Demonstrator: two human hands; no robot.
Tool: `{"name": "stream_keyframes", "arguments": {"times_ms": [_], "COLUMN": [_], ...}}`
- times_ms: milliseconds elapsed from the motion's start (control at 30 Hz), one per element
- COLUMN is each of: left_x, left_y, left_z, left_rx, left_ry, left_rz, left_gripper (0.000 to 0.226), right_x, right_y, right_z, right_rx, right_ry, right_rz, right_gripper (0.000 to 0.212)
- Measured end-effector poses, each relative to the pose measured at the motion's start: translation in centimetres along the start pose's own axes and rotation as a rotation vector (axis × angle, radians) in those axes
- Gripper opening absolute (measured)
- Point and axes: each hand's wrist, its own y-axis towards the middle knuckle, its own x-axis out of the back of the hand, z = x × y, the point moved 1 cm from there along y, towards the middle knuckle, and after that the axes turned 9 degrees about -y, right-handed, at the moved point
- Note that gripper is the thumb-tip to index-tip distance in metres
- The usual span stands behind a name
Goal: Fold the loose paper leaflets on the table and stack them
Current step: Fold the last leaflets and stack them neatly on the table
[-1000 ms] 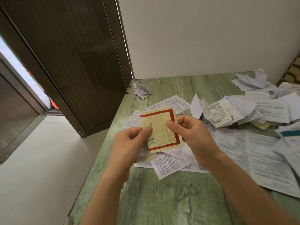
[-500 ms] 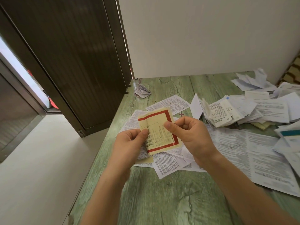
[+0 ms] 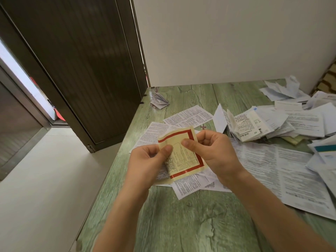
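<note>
both hands (image 3: 145, 160) (image 3: 214, 155) pinch a curled yellow red-bordered leaflet (image 3: 183, 157) in a closed grip

The yellow leaflet (image 3: 183, 160) has tilted further, its top edge now curling, with left hand (image 3: 145, 162) and right hand (image 3: 214, 153) pinching closer together.

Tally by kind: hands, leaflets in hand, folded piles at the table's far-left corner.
Hands: 2 (left hand, right hand)
Leaflet, pinched by both: 1
Pile, folded: 1
Total: 4
</note>
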Motion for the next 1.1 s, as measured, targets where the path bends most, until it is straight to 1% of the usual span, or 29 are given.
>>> {"name": "stream_keyframes", "arguments": {"times_ms": [167, 300, 367, 467, 567, 634, 667, 767, 834, 900, 934, 1000, 1034, 1100], "left_x": [0.3, 0.5, 0.5, 0.1, 0.0, 0.3, 0.5, 0.9, 0.8, 0.4, 0.2, 0.0, -0.1, -0.1], "left_y": [0.0, 0.0, -0.1, -0.1, -0.1, 0.0, 0.1, -0.1, -0.2, -0.5, -0.5, -0.8, -0.8, -0.7], "left_z": [0.0, -0.1, -0.1, -0.1, -0.1, -0.1, -0.1, 0.0, 0.1, 0.2, 0.3, 0.4, 0.4, 0.3], "left_rx": [0.031, 0.044, 0.033, 0.020, -0.007, -0.030, -0.034, -0.015, 0.016, 0.036, 0.034, 0.025, 0.023, 0.033], "left_ry": [-0.017, -0.020, 0.000, 0.048, 0.067, 0.100, 0.131, 0.270, 0.374, 0.469, 0.504, 0.545, 0.554, 0.536], "left_rz": [0.012, 0.014, 0.018, 0.024, 0.008, 0.003, 0.017, 0.117, 0.240, 0.371, 0.408, 0.432, 0.432, 0.425], "left_gripper": [0.014, 0.014, 0.016, 0.021, 0.021, 0.023, 0.023, 0.023, 0.023, 0.024, 0.026, 0.028, 0.027, 0.021], "right_x": [-0.2, -0.1, -0.1, -0.3, -0.2, 0.0, 0.3, 1.5, 2.3, 2.6, 2.5, 2.2, 2.0, 2.0], "right_y": [0.0, 0.0, 0.0, -0.1, 0.0, 0.1, 0.2, 0.5, 0.5, 0.4, 0.3, 0.0, -0.1, 0.0], "right_z": [0.0, 0.0, -0.1, -0.2, -0.3, -0.2, 0.0, 0.7, 1.3, 1.5, 1.5, 1.4, 1.3, 1.1], "right_rx": [0.002, 0.000, 0.013, 0.031, 0.009, -0.007, -0.008, 0.007, -0.013, -0.011, -0.003, 0.001, 0.014, 0.038], "right_ry": [-0.001, 0.008, 0.009, 0.048, 0.055, 0.011, -0.020, -0.182, -0.281, -0.381, -0.425, -0.472, -0.491, -0.505], "right_rz": [0.011, 0.039, 0.021, -0.068, -0.058, -0.008, 0.029, 0.220, 0.358, 0.469, 0.512, 0.547, 0.549, 0.513], "right_gripper": [0.017, 0.026, 0.023, 0.018, 0.015, 0.007, 0.008, 0.027, 0.034, 0.028, 0.022, 0.009, 0.006, 0.009]}}
